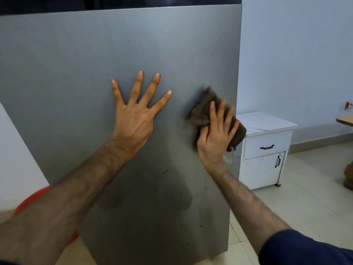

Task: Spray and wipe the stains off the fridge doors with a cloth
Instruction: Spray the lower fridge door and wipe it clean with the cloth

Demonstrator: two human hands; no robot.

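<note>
Head view: the right hand [215, 136] presses a dark brown cloth [206, 109] flat against the grey fridge door [76, 73], close to the door's right edge. Its fingers [221, 111] lie nearly straight over the cloth, with the thumb tucked against its lower edge; the cloth is blurred, so the exact grip cannot be told. The left hand [133, 119] rests flat on the door to the left of the cloth, fingers spread wide and holding nothing.

The small dark specks [181, 225] and a scuff mark [164, 172] lie lower on the door, below both hands and mostly under the right forearm. The coming wipe likely runs downward, and the right hand, already carrying the cloth, is the nearer one. No spray bottle is in view.
</note>
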